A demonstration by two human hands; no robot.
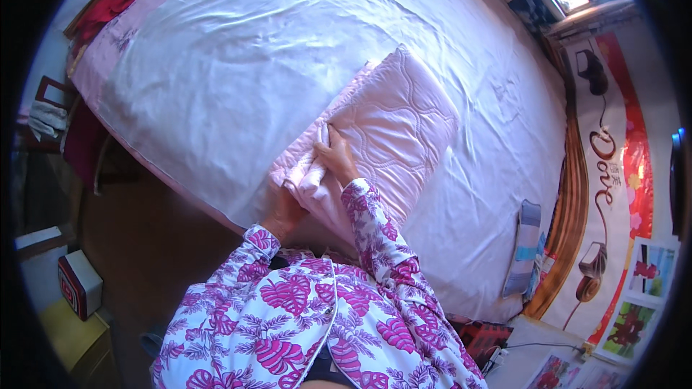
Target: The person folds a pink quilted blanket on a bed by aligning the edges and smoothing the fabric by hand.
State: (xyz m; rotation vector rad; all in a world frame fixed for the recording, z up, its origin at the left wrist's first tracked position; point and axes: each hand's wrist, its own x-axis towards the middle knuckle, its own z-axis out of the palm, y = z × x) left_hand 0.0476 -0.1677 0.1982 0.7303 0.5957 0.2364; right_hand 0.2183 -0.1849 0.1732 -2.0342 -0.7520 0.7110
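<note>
A pale pink quilt (393, 122) with wavy stitching lies folded in a thick block at the near side of the bed. At its near left edge the layers bunch into a loose roll. My right hand (336, 156) is closed on those bunched layers, thumb and fingers gripping the quilt's edge. Lower and to the left, my left hand (287, 210) grips the quilt's near corner; most of its fingers are hidden by the fabric. Both forearms are in white sleeves with a magenta leaf print.
A white, wrinkled sheet (209, 79) covers the wide bed. A striped cushion (524, 248) sits at the bed's right edge. A red-and-white box (79, 284) stands on a yellow cabinet (76, 338) at lower left. Brown floor (137, 223) shows beside the bed.
</note>
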